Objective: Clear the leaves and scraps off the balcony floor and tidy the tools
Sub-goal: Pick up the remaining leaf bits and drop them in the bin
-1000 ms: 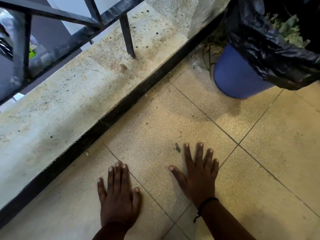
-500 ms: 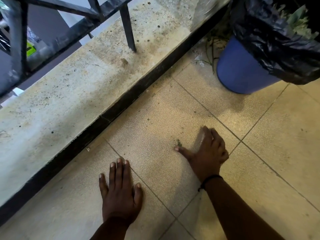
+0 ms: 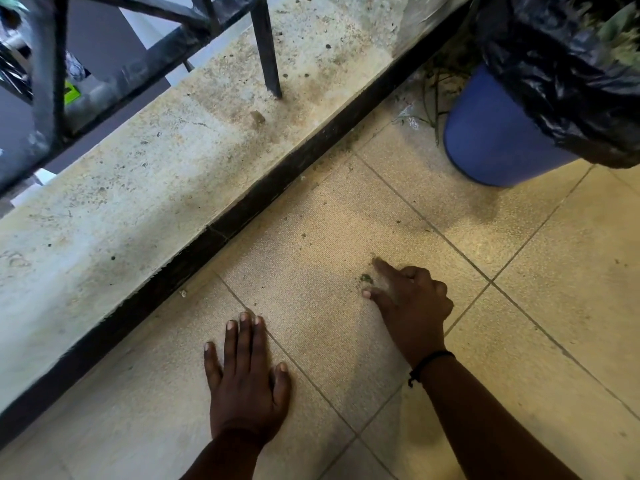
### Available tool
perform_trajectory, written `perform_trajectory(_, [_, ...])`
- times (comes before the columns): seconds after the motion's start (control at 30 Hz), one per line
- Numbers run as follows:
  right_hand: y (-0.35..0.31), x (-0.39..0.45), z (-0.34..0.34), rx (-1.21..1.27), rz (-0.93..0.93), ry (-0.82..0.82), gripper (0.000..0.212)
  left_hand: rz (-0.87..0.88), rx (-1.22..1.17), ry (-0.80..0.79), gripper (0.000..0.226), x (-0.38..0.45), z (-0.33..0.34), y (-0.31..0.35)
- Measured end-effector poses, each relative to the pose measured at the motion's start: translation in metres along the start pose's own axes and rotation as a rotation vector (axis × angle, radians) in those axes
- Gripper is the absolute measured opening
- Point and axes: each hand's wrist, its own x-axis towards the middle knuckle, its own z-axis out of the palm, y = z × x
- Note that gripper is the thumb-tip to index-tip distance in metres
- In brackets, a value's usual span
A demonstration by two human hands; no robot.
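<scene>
A tiny green leaf scrap (image 3: 365, 278) lies on the beige tiled balcony floor (image 3: 554, 289). My right hand (image 3: 410, 299) rests on the tile just right of it, index finger and thumb stretched out on either side of the scrap, other fingers curled; nothing is held. My left hand (image 3: 244, 372) lies flat on the floor lower left, fingers together, palm down. A blue bin (image 3: 485, 140) lined with a black bag (image 3: 561, 74) holding green leaves stands at the upper right. Thin stems and debris (image 3: 431, 95) lie in the corner beside the bin.
A raised concrete ledge (image 3: 156, 174) with a dark skirting strip (image 3: 242, 216) runs diagonally along the left. Black metal railing bars (image 3: 266, 46) stand on it. Small specks of dirt dot the tiles near the skirting.
My right hand lifted from flat on the tile, curled its fingers and moved forward to the leaf scrap, thumb and index now bracketing it. My left hand stayed flat.
</scene>
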Motion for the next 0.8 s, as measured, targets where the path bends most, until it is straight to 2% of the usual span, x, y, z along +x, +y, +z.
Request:
perform_trajectory(0.1, [0.004,0.010,-0.002,0.213,0.017,-0.073,0.038,-0.002,-0.004,-0.002,0.073,0.000,0.000,0.001])
perform_trajectory(0.17, [0.008,0.011,0.001,0.296,-0.004,-0.067,0.033,-0.002,-0.003,-0.002,0.073,0.000,0.000,0.000])
perform_trajectory(0.47, [0.005,0.012,0.008,0.345,-0.032,0.043,0.020,0.000,0.000,-0.006,0.074,0.000,0.000,0.001])
perform_trajectory(0.63, [0.003,0.007,0.015,0.185,-0.041,0.124,0.005,-0.011,-0.001,0.003,0.074,0.001,-0.001,0.002])
perform_trajectory(0.73, [0.005,0.007,0.022,0.092,-0.181,0.214,0.017,-0.009,-0.001,0.002,0.074,0.001,-0.002,0.003])
perform_trajectory(0.8, [0.005,0.008,0.026,-0.006,-0.265,0.243,0.012,-0.008,0.000,-0.004,0.074,0.001,-0.002,0.003])
